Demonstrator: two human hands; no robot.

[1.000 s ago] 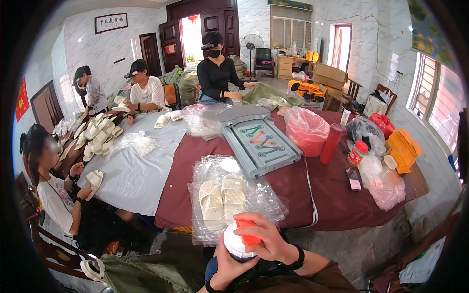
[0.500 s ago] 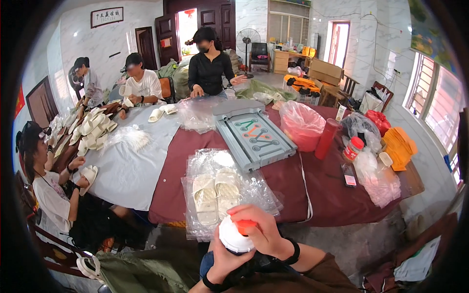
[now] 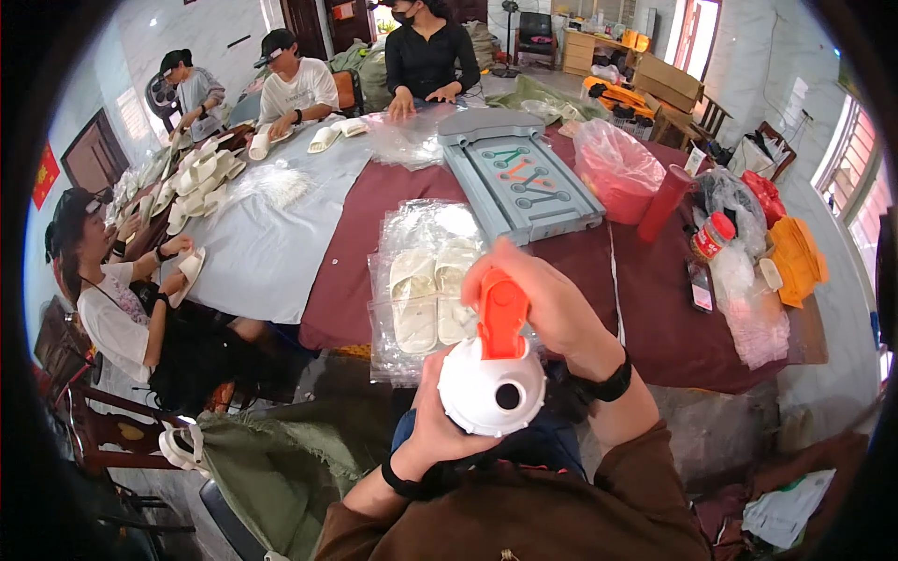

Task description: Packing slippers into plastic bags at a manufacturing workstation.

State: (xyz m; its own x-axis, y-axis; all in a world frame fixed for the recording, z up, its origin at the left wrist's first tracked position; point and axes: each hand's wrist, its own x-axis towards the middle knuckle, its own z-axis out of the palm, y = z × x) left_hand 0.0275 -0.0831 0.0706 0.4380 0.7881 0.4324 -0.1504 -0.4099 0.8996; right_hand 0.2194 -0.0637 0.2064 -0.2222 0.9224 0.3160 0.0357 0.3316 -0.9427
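Close under the head camera, both hands hold a white spray bottle (image 3: pixel 491 388) with an orange trigger head (image 3: pixel 502 313), raised above the near edge of the table (image 3: pixel 655 318). The left hand (image 3: pixel 440 425) wraps the body from below, fingers curled shut around it; the right hand (image 3: pixel 547 299) closes over the trigger head, fingers pressed about the orange part. The bottle looks like smooth, rigid plastic, likely light and a little slippery, best held round the body. Just beyond lie bagged pale slippers (image 3: pixel 430 294).
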